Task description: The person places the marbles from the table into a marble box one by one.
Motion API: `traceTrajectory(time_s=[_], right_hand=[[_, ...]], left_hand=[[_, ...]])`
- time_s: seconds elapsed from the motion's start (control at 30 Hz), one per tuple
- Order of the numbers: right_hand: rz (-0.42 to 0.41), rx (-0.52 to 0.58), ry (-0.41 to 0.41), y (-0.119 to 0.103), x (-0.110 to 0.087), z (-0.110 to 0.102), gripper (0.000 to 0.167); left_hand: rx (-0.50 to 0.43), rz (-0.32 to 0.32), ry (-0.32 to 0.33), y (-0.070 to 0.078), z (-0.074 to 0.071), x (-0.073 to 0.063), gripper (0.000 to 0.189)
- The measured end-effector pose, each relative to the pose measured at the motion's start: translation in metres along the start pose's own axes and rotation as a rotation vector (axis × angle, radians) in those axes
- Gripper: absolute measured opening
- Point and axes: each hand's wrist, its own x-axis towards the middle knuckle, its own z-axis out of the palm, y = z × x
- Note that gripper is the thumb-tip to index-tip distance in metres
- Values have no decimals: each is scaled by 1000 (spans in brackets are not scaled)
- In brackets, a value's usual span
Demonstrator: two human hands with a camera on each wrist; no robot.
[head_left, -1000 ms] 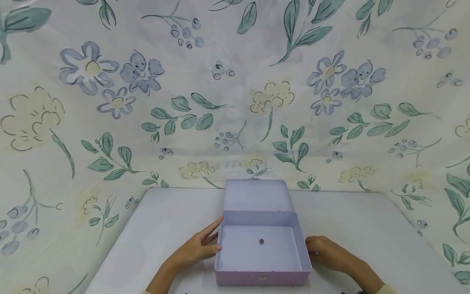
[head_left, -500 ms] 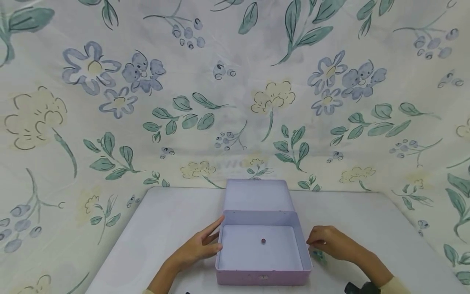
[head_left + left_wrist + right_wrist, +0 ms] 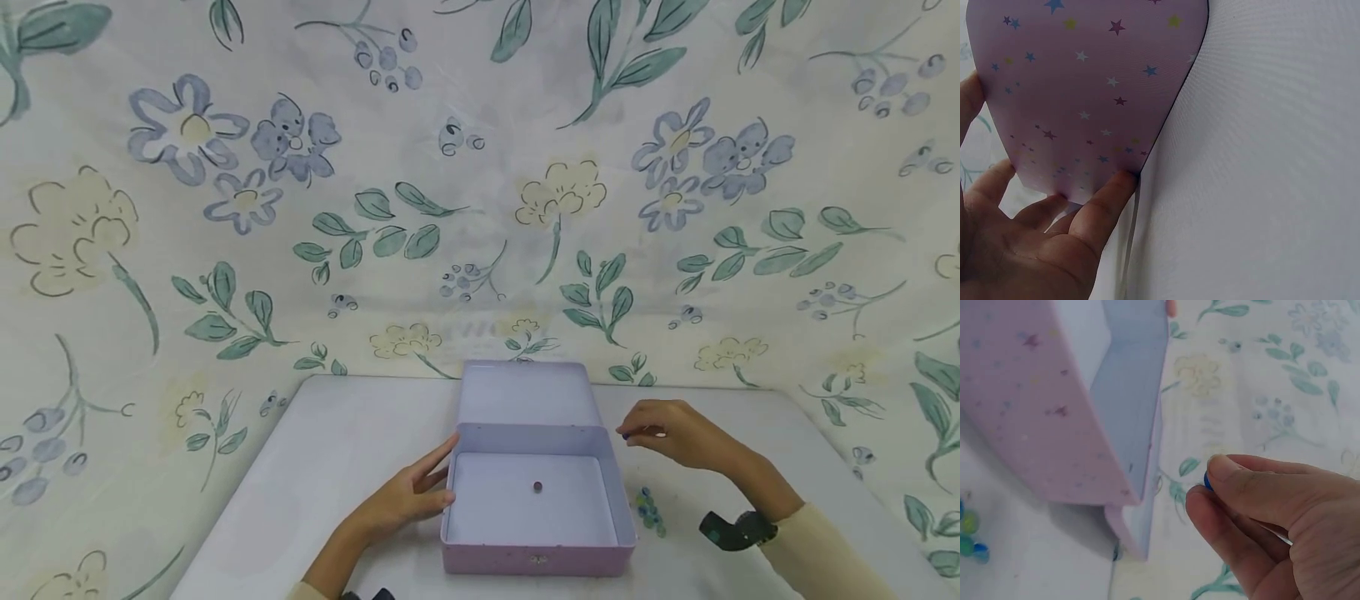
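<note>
A lilac tin box (image 3: 536, 561) with stars on its sides stands on the table, its hinged lid (image 3: 527, 396) folded back. One small brownish marble (image 3: 537, 487) lies on the box floor. My left hand (image 3: 397, 504) touches the box's left side with fairly straight fingers, seen also against the starry wall (image 3: 1085, 87) in the left wrist view. Raised near the box's back right corner, my right hand (image 3: 678, 432) pinches a small blue marble (image 3: 1207, 481) between thumb and index finger, mostly hidden by the fingertips. Several blue and green glass marbles (image 3: 648, 510) lie right of the box.
The white table (image 3: 360, 425) extends on both sides of the box. Behind it hangs a floral cloth (image 3: 420, 167). A dark wrist camera (image 3: 738, 531) sits on my right forearm.
My right hand has risen from the table beside the box's right side, moving up and back with the blue marble, uncovering the marbles there. The left hand stays at the box.
</note>
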Motion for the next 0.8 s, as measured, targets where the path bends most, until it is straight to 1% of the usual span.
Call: traceTrajectory(time_s=[0.13,0.3,0.43,0.6,0.8], right_hand=[[-7,8,-23,-5,19,-3,19],[-28,16,-82,-13,47,0,18],[-41,37,-136,-20,69,12,17],[-39,61,-187,-27,90,31,16],[-71,83,-230,-30,109,59,15]], left_hand=[[5,-5,0,1,0,3,81],[-5,-5,-10,1,1,2,82],[-11,-5,-10,0,0,-1,84],[10,-7,1,3,0,0,80],[-3,2,2,2,2,-1,81]])
